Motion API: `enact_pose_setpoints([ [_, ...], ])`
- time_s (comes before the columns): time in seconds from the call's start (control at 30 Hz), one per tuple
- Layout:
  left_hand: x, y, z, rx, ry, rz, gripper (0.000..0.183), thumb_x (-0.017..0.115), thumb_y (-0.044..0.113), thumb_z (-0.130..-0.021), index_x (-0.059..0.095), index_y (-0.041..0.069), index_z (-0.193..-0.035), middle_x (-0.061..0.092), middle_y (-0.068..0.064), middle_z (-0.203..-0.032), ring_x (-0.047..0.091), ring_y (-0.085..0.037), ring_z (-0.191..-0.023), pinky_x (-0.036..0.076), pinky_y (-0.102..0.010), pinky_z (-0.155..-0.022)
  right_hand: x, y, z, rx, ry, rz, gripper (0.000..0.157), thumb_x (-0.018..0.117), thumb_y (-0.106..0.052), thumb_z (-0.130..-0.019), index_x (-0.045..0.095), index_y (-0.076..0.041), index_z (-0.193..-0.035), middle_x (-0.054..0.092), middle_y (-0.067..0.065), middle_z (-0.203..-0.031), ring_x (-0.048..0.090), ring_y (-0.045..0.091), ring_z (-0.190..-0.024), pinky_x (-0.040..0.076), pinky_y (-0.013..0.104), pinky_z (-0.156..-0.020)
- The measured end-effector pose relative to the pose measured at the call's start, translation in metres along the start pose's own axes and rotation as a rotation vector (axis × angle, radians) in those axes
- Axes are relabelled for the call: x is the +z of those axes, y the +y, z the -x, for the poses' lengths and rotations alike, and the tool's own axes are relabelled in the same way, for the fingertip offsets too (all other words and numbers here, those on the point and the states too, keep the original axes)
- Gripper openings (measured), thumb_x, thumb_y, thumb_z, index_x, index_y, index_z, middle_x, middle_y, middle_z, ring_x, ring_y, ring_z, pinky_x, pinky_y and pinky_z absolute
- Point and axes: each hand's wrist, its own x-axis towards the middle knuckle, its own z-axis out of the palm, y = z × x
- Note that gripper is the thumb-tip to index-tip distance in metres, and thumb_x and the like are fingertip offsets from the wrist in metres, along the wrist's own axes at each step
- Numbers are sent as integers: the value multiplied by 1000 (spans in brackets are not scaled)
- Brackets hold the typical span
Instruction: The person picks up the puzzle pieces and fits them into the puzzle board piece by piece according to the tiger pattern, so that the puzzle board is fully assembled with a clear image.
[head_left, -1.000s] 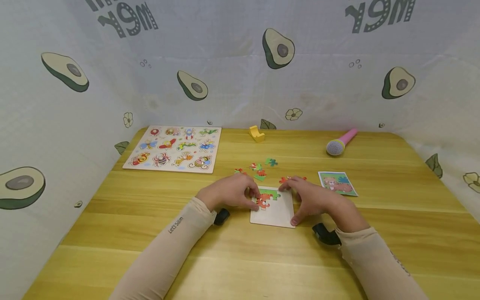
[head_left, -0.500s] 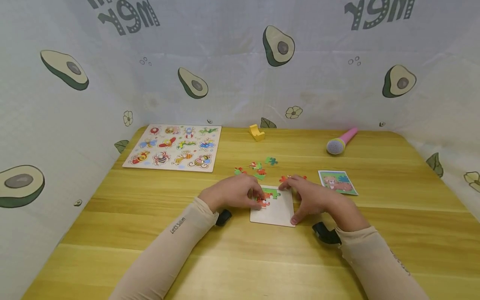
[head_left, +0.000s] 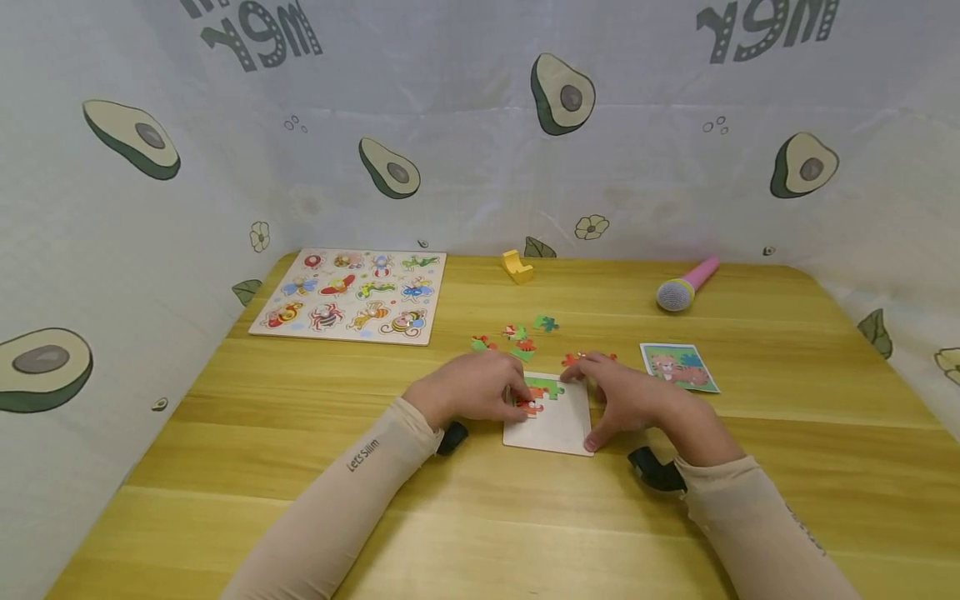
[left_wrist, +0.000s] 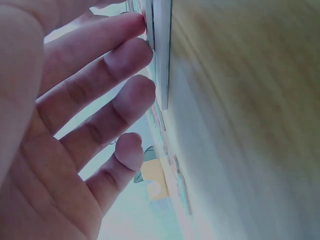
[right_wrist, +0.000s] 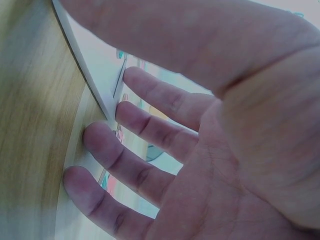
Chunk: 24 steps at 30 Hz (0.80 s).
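A square white puzzle board [head_left: 558, 429] lies midway between the left and right edges of the yellow wood-grain desk [head_left: 450, 533]; my left hand [head_left: 477, 387] touches orange-and-white interlocking pieces [head_left: 533, 407] on it, pinching or pressing, I cannot tell; my right hand [head_left: 633, 398] grips the board's right side, thumb at the near corner.

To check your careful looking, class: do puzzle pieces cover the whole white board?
No: in the head view, the puzzle pieces fill only part of the white board, leaving its near side bare.
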Motion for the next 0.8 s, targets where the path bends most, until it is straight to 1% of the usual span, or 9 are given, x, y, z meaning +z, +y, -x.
enact_pose_setpoints([
  [0.17,-2,1,-1,22,3,-84,19,74,30,-92,82,21,-106,64,11,-91,53,0,-75,44,-17,-70,-2,0,0,-9,-3,-4,81,97,-25,-65,55,-7,-132,46,13,-132,49,31,-106,42,55,-98],
  [0.27,-1,0,-1,11,0,-86,19,75,32,-92,82,21,-107,63,13,-91,52,-1,-74,43,-18,-68,-3,0,0,-12,-5,-4,81,97,-25,-65,55,-7,-132,45,14,-132,49,31,-106,42,55,-99],
  [0.4,-2,-1,0,-25,-16,-41,22,77,35,-91,81,21,-108,63,14,-92,53,-2,-76,44,-18,-68,-3,-1,0,-1,-13,-9,81,97,-26,-66,55,-7,-132,45,14,-133,49,32,-107,41,56,-99],
  [0.63,-3,-2,-1,-84,-21,71,23,81,33,-87,82,19,-105,68,17,-92,58,4,-79,48,-17,-72,-5,1,-1,-11,-9,5,82,97,-28,-65,54,-5,-131,46,13,-132,50,30,-106,42,53,-98],
  [0.7,-4,-2,-1,-86,-23,79,23,80,33,-88,81,19,-106,68,17,-92,58,4,-80,48,-17,-72,-5,2,0,-17,-6,12,82,97,-29,-65,54,-4,-129,47,13,-131,50,29,-105,42,52,-98],
  [0.8,-4,-2,-1,-88,-29,71,23,79,34,-89,81,19,-107,65,16,-92,56,0,-78,47,-19,-69,-7,2,0,-23,-4,17,81,98,-31,-64,55,-4,-128,49,11,-129,50,28,-105,43,50,-97],
])
